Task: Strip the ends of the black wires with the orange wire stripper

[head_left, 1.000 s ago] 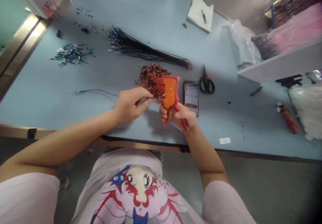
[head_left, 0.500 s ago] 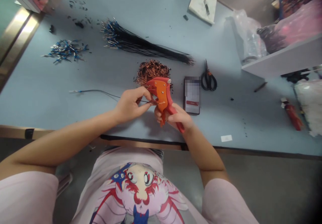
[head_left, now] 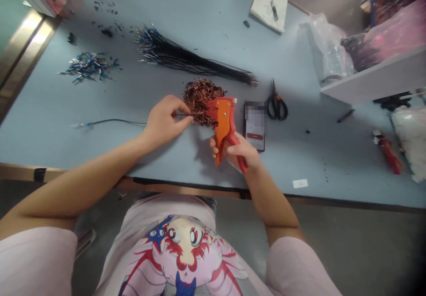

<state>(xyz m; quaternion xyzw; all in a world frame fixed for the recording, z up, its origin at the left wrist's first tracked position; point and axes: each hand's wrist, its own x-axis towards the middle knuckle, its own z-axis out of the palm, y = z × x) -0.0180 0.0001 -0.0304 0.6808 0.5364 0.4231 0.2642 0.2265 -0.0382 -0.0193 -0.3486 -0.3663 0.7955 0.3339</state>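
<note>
My left hand (head_left: 162,119) pinches a thin black wire (head_left: 116,121) near one end, and the wire's crimped blue-tipped far end points left across the table. The pinched end lies just left of an orange-and-red self-adjusting wire stripper (head_left: 222,127), apart from its jaws. My right hand (head_left: 240,151) grips the stripper's handles. Below its jaws, the stripper overlaps the edge of a heap of copper-coloured wire clippings (head_left: 199,98). Behind them lies a long bundle of black wires with blue terminals (head_left: 186,61).
Loose blue terminals (head_left: 88,67) lie at the left of the blue table (head_left: 299,163). A phone (head_left: 254,125) and black-handled scissors (head_left: 277,106) sit right of the stripper. Further right are a white shelf (head_left: 372,78), a plastic bag (head_left: 328,47) and a red-handled tool (head_left: 388,156).
My left hand has moved left, away from the stripper, drawing the wire out of its jaws. The stripper stays in my right hand, with little movement.
</note>
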